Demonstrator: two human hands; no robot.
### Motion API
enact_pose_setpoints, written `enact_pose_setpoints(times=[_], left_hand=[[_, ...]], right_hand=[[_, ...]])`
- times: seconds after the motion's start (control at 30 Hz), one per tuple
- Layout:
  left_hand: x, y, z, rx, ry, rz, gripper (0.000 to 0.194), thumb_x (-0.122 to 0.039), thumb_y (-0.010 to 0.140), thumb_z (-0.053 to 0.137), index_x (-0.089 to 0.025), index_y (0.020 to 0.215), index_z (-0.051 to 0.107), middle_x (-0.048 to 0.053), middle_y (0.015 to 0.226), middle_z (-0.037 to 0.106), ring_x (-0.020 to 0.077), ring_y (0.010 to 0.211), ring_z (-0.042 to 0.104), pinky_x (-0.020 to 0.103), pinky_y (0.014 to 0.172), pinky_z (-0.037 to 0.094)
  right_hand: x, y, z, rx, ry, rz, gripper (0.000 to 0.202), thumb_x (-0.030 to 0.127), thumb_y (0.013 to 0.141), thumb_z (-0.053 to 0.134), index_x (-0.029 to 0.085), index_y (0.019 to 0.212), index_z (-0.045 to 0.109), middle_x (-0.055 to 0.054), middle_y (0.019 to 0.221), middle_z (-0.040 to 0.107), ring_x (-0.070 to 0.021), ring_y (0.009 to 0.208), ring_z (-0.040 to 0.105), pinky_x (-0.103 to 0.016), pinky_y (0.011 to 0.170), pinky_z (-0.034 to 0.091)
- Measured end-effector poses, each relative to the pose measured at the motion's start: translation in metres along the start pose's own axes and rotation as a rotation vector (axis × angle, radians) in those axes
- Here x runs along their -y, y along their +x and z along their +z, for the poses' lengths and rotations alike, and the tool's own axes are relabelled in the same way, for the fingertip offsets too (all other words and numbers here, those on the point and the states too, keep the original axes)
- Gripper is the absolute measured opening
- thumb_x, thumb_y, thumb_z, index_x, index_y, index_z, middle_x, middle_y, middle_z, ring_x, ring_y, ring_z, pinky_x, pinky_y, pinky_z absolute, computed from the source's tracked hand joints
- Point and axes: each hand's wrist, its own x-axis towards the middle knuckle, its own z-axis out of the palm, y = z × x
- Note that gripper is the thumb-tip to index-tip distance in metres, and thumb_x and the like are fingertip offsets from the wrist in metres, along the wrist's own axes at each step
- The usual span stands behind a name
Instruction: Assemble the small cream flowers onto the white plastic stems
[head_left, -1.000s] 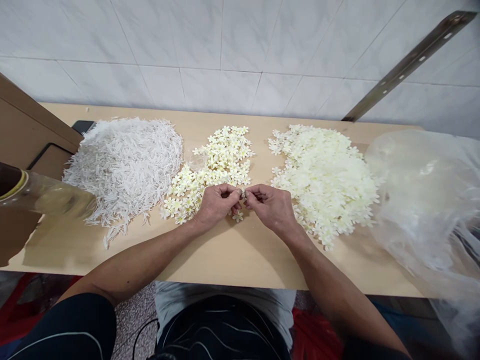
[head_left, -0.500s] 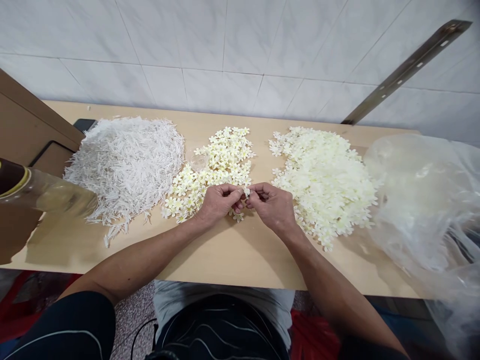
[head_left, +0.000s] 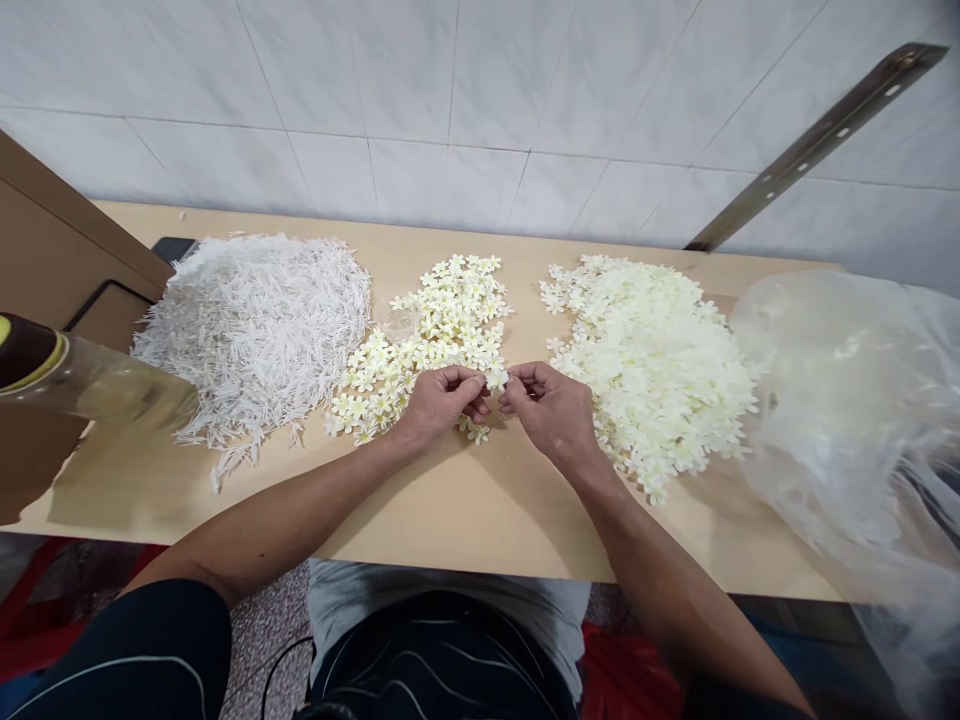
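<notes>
Table (head_left: 465, 520) of pale wood carries everything, with 3 heaps in a row across its far half: white stem pieces (head_left: 255, 320) to my left, cream petal blanks (head_left: 652, 360) to my right, and a smaller scatter of yellow-centred flowers (head_left: 442, 320) between them. Clear plastic bag (head_left: 855, 420) slumps off the right end, touching the edge of the petal heap; a bottle (head_left: 82, 385) lies at the far left beside the stems. Risks, as I judge them: my forearms rest close to both the middle and right heaps, so a careless sweep of an elbow or wrist could mix blanks into finished flowers; the bag could slide and drag petals off the edge; the piece in hand is small and light enough that a loosened pinch would drop it among look-alikes just below. My left hand (head_left: 439, 405) and right hand (head_left: 551, 410) meet in front of the middle scatter, near the table but raised off it. Small flower (head_left: 496, 379) sits between the 2 hands, pinched at the tips of thumb and forefinger of each, petals showing above the fingertips (head_left: 477, 383). Remaining fingers are curled in toward the palms. 1 loose flower (head_left: 477, 432) lies on the wood just beneath my hands, not touched.
</notes>
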Motion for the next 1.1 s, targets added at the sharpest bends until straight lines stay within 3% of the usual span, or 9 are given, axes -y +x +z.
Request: enact_pose_setpoints(times=[0.17,0.33,0.67,0.83,1.1], left_hand=[[-0.0008,-0.0031,-0.0007,0.045,0.045,0.012,0.034,-0.046,0.084,0.078,-0.012,0.089,0.073,0.005,0.068,0.071,0.0147,0.057,0.068,0.026,0.059,0.059],[-0.0004,-0.0033,-0.0015,0.038,0.056,0.003,0.032,-0.041,0.08,0.082,-0.012,0.089,0.073,0.006,0.07,0.072,0.0149,0.057,0.068,0.026,0.058,0.059],[-0.0019,-0.0038,0.0013,0.032,0.052,-0.024,0.01,-0.022,0.081,0.071,-0.013,0.083,0.068,0.004,0.065,0.071,0.014,0.054,0.067,0.024,0.056,0.057],[-0.0059,-0.0033,0.0009,0.058,-0.003,-0.075,0.012,-0.024,0.079,0.072,-0.013,0.083,0.067,0.005,0.065,0.071,0.0136,0.054,0.067,0.023,0.055,0.056],[-0.0058,-0.0007,0.0003,0.035,-0.038,-0.09,0.015,-0.025,0.077,0.074,-0.012,0.082,0.067,0.005,0.064,0.07,0.0133,0.052,0.065,0.024,0.054,0.055]], right_hand=[[-0.0003,-0.0024,0.0026,-0.014,-0.234,-0.212,0.017,0.025,0.089,0.061,0.021,0.091,0.077,-0.004,0.086,0.08,-0.0189,0.073,0.072,-0.029,0.072,0.056],[0.0008,-0.0039,0.0024,-0.004,-0.306,-0.303,0.02,0.026,0.094,0.057,0.019,0.096,0.076,-0.006,0.087,0.079,-0.0195,0.075,0.071,-0.03,0.076,0.053],[0.0009,-0.0035,0.0006,0.039,-0.225,-0.203,0.016,0.023,0.088,0.061,0.021,0.094,0.076,-0.003,0.079,0.078,-0.0182,0.07,0.07,-0.028,0.069,0.052],[0.0011,-0.0027,0.002,0.042,-0.182,-0.132,0.016,0.026,0.088,0.062,0.021,0.093,0.076,-0.002,0.077,0.078,-0.018,0.066,0.071,-0.029,0.066,0.053],[-0.0057,-0.0005,0.0032,0.12,-0.058,-0.084,0.022,0.035,0.094,0.061,0.022,0.101,0.077,-0.004,0.086,0.08,-0.0207,0.079,0.076,-0.03,0.072,0.06]])
